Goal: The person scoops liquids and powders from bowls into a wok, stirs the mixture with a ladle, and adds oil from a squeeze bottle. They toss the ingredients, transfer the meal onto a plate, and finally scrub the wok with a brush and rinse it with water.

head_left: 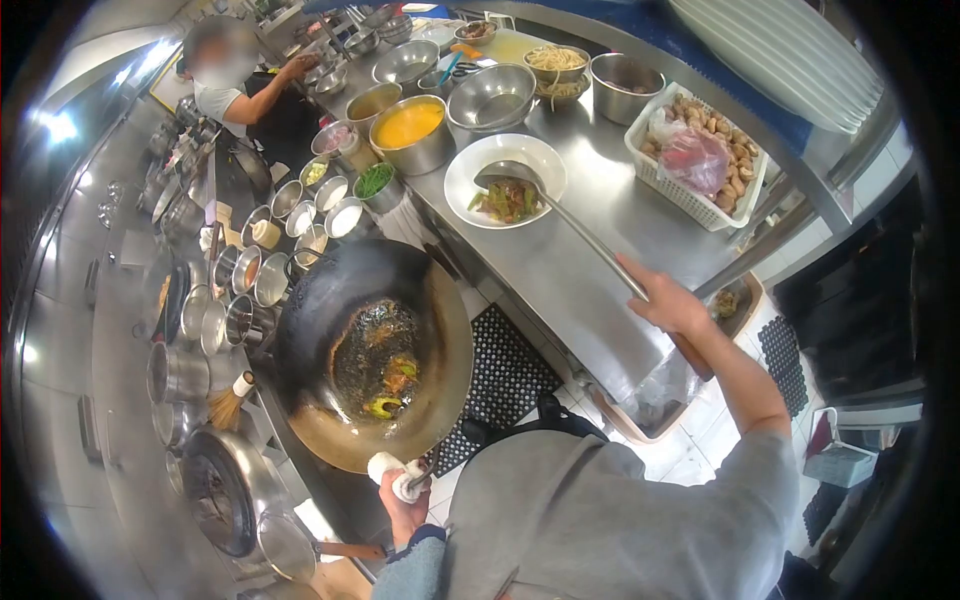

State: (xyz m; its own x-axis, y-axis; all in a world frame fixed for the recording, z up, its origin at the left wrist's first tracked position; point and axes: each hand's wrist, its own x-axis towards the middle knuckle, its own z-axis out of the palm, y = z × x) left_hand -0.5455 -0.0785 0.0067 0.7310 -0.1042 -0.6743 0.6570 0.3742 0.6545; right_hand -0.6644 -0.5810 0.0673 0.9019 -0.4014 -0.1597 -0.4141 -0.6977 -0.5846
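Observation:
My left hand (402,512) is closed around the wok's handle, with a folded white cloth (392,474) wrapped at the grip. The large dark wok (440,330) is held tilted beside the counter, with oily sauce and a few pieces of green and brown food (398,375) inside. In my right hand (662,300) is a long-handled metal ladle (585,232), gripped by its shaft. Its bowl rests over a white plate (463,190) on the steel counter. Green and brown cooked food (508,203) lies on the plate, partly under the ladle.
Behind the plate stand a pot of orange liquid (410,124), a steel bowl (492,96) and chopped greens (374,181). A white basket (690,200) holds brown pieces and a plastic bag. Seasoning pots (270,278) line the left. Another person (235,85) works at the far left.

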